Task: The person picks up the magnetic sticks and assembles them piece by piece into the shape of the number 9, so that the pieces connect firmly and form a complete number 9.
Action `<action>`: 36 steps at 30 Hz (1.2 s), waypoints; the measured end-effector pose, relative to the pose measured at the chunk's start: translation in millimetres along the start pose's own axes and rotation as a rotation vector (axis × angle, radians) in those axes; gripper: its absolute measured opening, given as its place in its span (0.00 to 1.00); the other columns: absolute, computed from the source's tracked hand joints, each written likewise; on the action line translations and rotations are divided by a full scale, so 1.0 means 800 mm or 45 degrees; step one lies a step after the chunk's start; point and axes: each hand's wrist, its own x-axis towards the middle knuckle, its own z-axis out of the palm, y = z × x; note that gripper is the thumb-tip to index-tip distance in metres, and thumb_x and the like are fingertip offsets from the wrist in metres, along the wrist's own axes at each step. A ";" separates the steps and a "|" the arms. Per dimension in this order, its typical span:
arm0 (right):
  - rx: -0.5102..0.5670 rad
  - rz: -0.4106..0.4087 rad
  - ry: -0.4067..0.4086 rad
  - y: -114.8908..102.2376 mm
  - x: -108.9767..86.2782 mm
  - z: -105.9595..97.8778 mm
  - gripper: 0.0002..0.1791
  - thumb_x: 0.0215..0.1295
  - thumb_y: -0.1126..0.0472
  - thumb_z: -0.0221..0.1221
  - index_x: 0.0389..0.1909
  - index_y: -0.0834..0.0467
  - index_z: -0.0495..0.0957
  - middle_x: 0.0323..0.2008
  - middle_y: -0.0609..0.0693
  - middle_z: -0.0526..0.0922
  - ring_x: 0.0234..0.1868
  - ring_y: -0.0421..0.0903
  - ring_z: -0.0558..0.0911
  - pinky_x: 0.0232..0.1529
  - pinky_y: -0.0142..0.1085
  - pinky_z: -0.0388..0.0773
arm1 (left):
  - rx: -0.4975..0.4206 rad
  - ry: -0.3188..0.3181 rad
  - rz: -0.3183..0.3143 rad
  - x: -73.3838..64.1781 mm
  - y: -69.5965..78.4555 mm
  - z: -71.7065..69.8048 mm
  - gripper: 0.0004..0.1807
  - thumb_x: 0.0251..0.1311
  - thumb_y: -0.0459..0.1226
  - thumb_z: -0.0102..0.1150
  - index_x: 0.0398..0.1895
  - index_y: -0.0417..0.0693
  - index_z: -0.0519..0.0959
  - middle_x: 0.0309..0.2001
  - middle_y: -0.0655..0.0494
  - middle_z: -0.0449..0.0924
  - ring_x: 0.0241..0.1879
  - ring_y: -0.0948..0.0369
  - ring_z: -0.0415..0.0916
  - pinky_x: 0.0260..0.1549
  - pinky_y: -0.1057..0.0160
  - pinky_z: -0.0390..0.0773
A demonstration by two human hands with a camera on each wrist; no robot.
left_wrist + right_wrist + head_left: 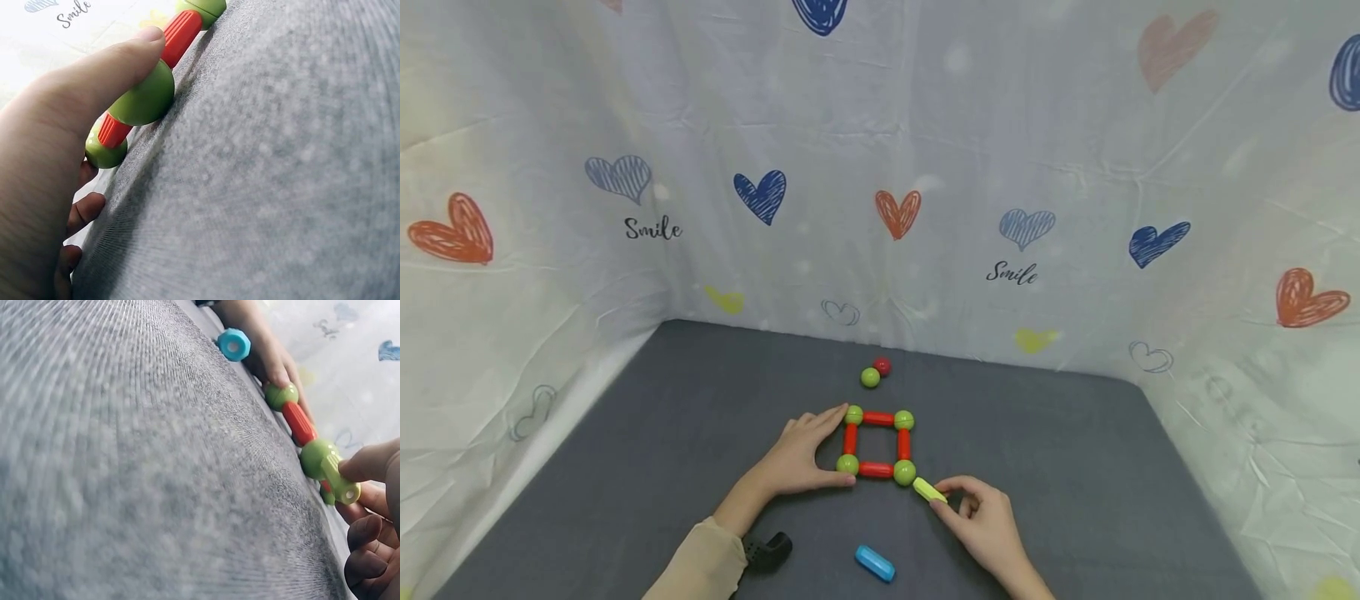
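A square of red magnetic rods [877,470] with green balls [904,421] at its corners lies flat on the dark cloth. My left hand [801,454] holds its left side, thumb on the near-left ball [145,97] and fingertips at the far-left one. Between thumb and fingers, my right hand [985,517] pinches a yellow-green magnetic rod [930,490]. One end of that rod points at the near-right ball [905,473], right beside it. In the right wrist view the rod [340,481] overlaps this ball.
Nearer me lies a blue rod [875,563], between the two forearms. Beyond the square, a green ball [870,377] and a red ball [882,366] sit side by side. A white curtain [955,275] printed with hearts closes off the back and sides.
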 end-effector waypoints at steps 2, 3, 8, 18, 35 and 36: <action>-0.006 -0.005 -0.001 0.000 0.000 0.001 0.08 0.60 0.60 0.78 0.37 0.46 0.90 0.22 0.41 0.80 0.12 0.34 0.63 0.14 0.29 0.61 | 0.004 0.002 0.003 0.000 0.000 0.000 0.64 0.51 0.69 0.74 0.86 0.51 0.58 0.82 0.53 0.62 0.64 0.51 0.69 0.59 0.43 0.65; -0.009 -0.006 -0.003 0.000 0.000 0.001 0.08 0.60 0.59 0.78 0.37 0.45 0.90 0.20 0.41 0.79 0.12 0.35 0.63 0.14 0.29 0.61 | 0.007 0.003 0.004 0.000 0.000 0.000 0.64 0.51 0.68 0.75 0.86 0.51 0.58 0.82 0.53 0.62 0.64 0.51 0.69 0.59 0.43 0.65; -0.012 0.003 -0.017 -0.003 0.001 0.002 0.07 0.60 0.58 0.78 0.37 0.45 0.90 0.16 0.43 0.75 0.11 0.35 0.63 0.15 0.29 0.61 | 0.024 0.009 0.011 0.000 0.000 0.000 0.64 0.52 0.68 0.74 0.86 0.50 0.58 0.82 0.52 0.62 0.63 0.50 0.70 0.57 0.44 0.65; -0.037 0.016 -0.135 -0.016 -0.004 0.009 0.10 0.61 0.56 0.77 0.40 0.51 0.87 0.31 0.42 0.85 0.13 0.35 0.66 0.15 0.30 0.64 | 0.036 0.003 0.007 0.001 -0.001 0.001 0.63 0.52 0.69 0.73 0.86 0.50 0.58 0.82 0.52 0.62 0.64 0.50 0.70 0.57 0.44 0.65; -0.035 0.049 -0.115 -0.040 -0.011 0.038 0.17 0.56 0.55 0.81 0.38 0.55 0.82 0.27 0.42 0.84 0.15 0.35 0.68 0.17 0.29 0.66 | 0.041 0.006 -0.005 0.001 -0.001 0.002 0.64 0.51 0.70 0.73 0.86 0.51 0.58 0.82 0.52 0.62 0.63 0.51 0.70 0.57 0.45 0.65; -0.040 0.050 -0.114 -0.040 -0.011 0.039 0.17 0.56 0.55 0.80 0.38 0.55 0.82 0.27 0.42 0.83 0.15 0.35 0.68 0.17 0.29 0.66 | 0.041 0.008 -0.003 0.001 -0.001 0.001 0.64 0.51 0.70 0.73 0.86 0.51 0.58 0.82 0.52 0.62 0.63 0.51 0.70 0.57 0.45 0.65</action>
